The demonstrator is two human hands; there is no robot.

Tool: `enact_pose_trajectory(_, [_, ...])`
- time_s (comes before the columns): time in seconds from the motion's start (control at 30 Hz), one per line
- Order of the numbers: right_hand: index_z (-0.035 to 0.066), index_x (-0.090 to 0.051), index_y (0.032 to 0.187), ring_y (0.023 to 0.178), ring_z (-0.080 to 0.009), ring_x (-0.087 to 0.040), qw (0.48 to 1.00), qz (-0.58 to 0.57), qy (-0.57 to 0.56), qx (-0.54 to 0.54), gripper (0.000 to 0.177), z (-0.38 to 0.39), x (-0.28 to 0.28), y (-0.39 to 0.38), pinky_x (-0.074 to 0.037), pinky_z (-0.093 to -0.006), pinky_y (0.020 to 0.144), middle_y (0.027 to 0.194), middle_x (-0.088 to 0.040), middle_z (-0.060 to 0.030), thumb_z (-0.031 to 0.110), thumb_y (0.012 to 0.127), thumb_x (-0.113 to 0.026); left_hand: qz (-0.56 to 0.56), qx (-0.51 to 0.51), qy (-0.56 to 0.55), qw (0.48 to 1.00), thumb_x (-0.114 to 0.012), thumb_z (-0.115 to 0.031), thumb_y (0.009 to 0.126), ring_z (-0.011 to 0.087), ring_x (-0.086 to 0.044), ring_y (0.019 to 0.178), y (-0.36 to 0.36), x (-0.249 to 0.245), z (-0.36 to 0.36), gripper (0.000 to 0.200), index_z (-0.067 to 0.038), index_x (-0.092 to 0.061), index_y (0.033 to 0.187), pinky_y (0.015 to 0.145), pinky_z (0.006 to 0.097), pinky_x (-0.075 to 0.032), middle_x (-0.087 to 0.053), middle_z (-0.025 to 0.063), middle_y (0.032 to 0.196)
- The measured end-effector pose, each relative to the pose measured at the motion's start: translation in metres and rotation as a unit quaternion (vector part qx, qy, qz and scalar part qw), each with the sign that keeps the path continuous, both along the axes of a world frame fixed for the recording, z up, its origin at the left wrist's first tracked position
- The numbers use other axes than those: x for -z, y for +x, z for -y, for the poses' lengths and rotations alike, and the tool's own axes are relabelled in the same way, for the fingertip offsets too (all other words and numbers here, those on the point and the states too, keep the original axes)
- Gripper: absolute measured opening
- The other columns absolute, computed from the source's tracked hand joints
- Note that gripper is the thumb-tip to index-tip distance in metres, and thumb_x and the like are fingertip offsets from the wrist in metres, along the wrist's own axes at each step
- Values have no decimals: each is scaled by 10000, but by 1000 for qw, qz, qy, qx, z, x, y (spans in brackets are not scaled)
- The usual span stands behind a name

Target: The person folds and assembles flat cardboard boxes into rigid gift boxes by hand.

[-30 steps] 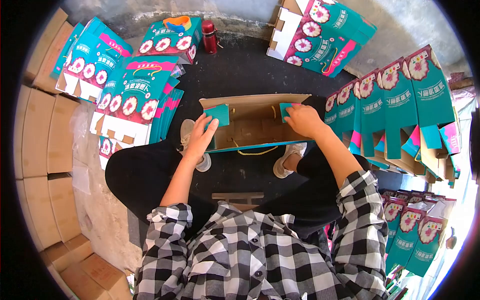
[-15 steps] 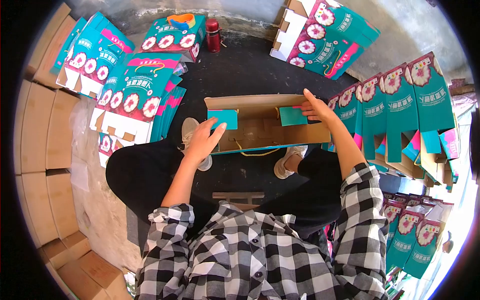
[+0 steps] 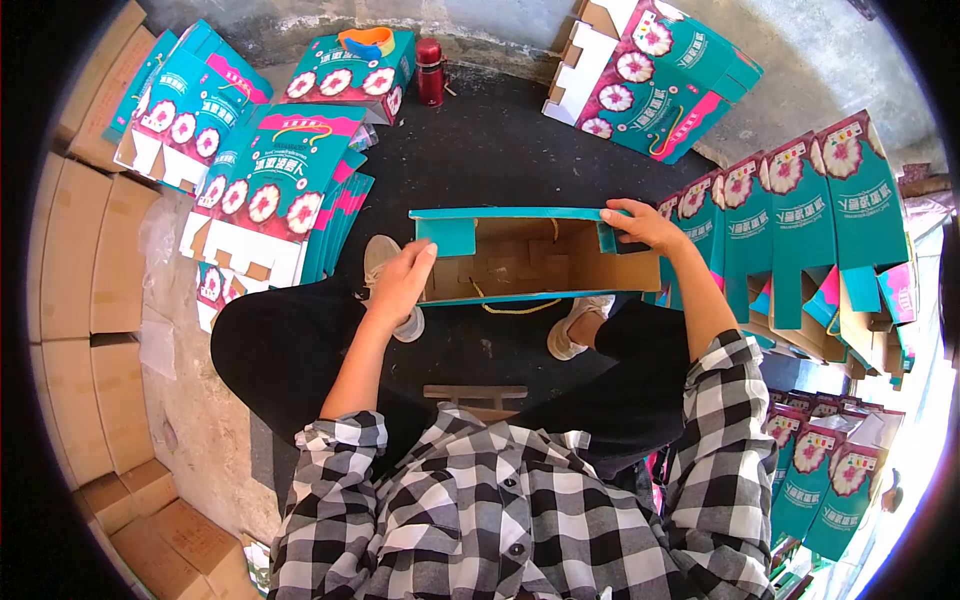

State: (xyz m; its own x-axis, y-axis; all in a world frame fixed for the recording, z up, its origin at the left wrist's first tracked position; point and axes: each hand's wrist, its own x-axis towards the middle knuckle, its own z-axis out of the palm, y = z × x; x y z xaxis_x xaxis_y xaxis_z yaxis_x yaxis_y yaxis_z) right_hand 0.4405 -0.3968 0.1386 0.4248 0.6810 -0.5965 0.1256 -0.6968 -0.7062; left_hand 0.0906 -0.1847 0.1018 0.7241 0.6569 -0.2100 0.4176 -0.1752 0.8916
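Note:
An open teal gift box [image 3: 540, 297] of cardboard stands between my feet, its bare brown inside facing up. Yellow cord handles [image 3: 520, 308] show at its near and far long sides. My left hand [image 3: 402, 283] holds the box's left end, thumb at the rim beside a teal end flap [image 3: 447, 237]. At the far right corner, my right hand [image 3: 641, 226] grips the edge, fingers bent over the far wall and the right-hand flap. Some of the fingertips on both hands are hidden by the box.
Flat printed cartons [image 3: 270, 185] are stacked at the left, brown boxes [image 3: 120, 255] beyond them. Assembled gift boxes [image 3: 790, 220] line the right side. A red flask [image 3: 429, 75] stands at the back near an orange-and-blue roll [image 3: 367, 42]. More flat cartons [image 3: 650, 80] lean on the wall.
The far long flap, which showed its brown inner face, is now folded so a teal strip shows. My right hand has closed onto the far right corner; the left has slid slightly left.

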Motion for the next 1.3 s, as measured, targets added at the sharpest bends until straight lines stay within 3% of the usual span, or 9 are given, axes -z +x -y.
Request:
enact_pose_trajectory(0.23, [2,-254,1429,1200,-305,-483,997,-62,23,46,890,-6,-3,-5,-480,-401,922,1354,-420,-203,457,801,-691,-9,34,7,999,-441,-445,925,328,-574,1027,4,-1,2,548,56,-583,1096,893,368,-417,-619,233,1042])
enact_pose_trajectory(0.33, [59,-301,1431,1237,-278,-451,997,-29,-15,-65,828,-4,4,-5,-460,-390,939,1382,-398,-179,453,810,-682,-18,11,-30,999,-447,-438,927,302,-579,998,5,-8,3,538,54,-570,1105,886,358,-416,-621,203,1024])
enact_pose_trajectory(0.5, [75,-378,1395,1224,-320,-454,954,204,-48,-217,886,-6,15,-4,-408,-439,985,1372,-428,-160,484,700,-746,13,-69,-19,997,-466,-428,929,251,-569,991,-3,-2,5,523,45,-543,1138,903,347,-405,-612,142,1049])
enact_pose_trajectory(0.67, [87,-436,1337,1122,-290,-508,789,479,-88,-376,903,-25,13,-38,-434,-409,919,1216,-528,-100,495,609,-782,33,-44,-40,998,-427,-481,946,250,-480,1180,-3,7,3,595,24,-489,1255,1008,356,-340,-545,185,1215])
enact_pose_trajectory(0.77, [49,-390,1357,1143,-307,-483,811,450,-60,-368,944,-34,19,-54,-428,-405,924,1271,-490,-124,426,597,-803,151,-75,-250,953,-378,-512,956,274,-343,1321,0,57,-8,679,14,-350,1384,1081,356,-263,-399,225,1383])
enact_pose_trajectory(0.87, [36,-373,1343,1126,-297,-488,795,491,-70,-348,915,-36,29,-64,-444,-395,909,1216,-501,-131,360,608,-813,149,-154,-287,934,-421,-566,923,287,-322,1332,6,44,-2,803,13,-209,1437,1082,381,-265,-331,199,1435])
enact_pose_trajectory(1.0, [37,-376,1332,1114,-292,-492,795,504,-85,-327,871,-38,30,-71,-450,-396,905,1186,-500,-128,314,630,-810,-19,-20,-120,992,-593,-417,872,329,-269,1363,3,48,3,856,15,-136,1453,1101,381,-239,-248,244,1467])
enact_pose_trajectory(1.13, [48,-373,1340,1139,-302,-480,800,505,-62,-319,856,-34,36,-69,-448,-405,916,1209,-490,-135,302,645,-803,-39,45,-42,997,-661,-106,781,329,-341,1315,2,47,4,784,-3,-214,1417,1079,375,-274,-333,239,1403])
enact_pose_trajectory(1.3, [43,-439,1260,1126,-328,-515,790,534,-39,-300,780,-23,26,-61,-484,-409,877,1170,-539,-139,351,641,-802,8,105,-53,993,-670,-172,804,276,-437,1219,-1,52,-6,802,-15,-190,1428,1029,384,-345,-428,198,1323])
